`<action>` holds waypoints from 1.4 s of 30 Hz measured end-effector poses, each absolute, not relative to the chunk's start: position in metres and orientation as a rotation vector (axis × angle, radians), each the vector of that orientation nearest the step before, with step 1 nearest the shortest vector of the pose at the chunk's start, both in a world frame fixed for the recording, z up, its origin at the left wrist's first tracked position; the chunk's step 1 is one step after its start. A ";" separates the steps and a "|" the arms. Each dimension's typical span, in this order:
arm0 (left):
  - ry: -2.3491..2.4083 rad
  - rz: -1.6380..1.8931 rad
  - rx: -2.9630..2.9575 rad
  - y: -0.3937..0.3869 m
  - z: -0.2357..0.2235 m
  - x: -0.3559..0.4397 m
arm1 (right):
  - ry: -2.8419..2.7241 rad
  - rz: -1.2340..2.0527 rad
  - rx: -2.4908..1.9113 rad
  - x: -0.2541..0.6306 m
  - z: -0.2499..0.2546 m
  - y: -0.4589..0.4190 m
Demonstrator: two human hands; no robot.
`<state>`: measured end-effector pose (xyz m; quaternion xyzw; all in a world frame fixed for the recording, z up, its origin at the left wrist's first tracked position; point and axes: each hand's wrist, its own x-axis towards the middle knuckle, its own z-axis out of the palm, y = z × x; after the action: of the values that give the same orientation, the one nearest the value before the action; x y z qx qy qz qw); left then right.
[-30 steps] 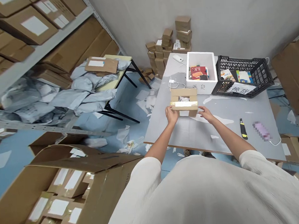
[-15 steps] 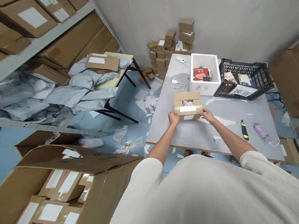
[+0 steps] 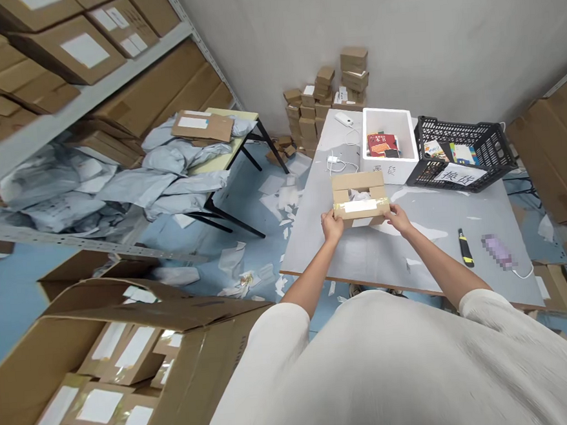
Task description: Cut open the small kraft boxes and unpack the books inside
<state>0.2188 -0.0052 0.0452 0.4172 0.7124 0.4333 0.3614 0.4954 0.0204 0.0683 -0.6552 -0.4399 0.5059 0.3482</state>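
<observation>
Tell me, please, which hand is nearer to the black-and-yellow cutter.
Right. The right hand is left of the cutter, at the right end of the open box; the left hand is farther, at the box's left end.

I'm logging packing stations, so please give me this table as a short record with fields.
Left hand: at the near left corner of the small carton
Right hand: at its near right corner
Carton state: top open, pale contents partly visible, white label on near side
Behind carton: white box with books
Right of white box: black crate, also holding books
Right of right hand: black-and-yellow cutter
Beyond cutter: purple item, pixelated
</observation>
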 end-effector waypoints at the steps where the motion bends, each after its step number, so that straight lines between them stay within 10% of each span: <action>1: 1.846 1.110 1.089 -0.006 0.047 0.221 | -1.136 1.292 -1.703 0.497 0.068 0.020; 42: 1.447 1.042 1.470 0.013 0.079 0.514 | -0.803 0.750 -1.623 0.778 0.058 -0.073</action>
<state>0.5145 0.0128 0.0788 0.5820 0.5730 0.4127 0.4033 0.7784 -0.0732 0.0579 -0.6877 -0.3402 0.3179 0.5571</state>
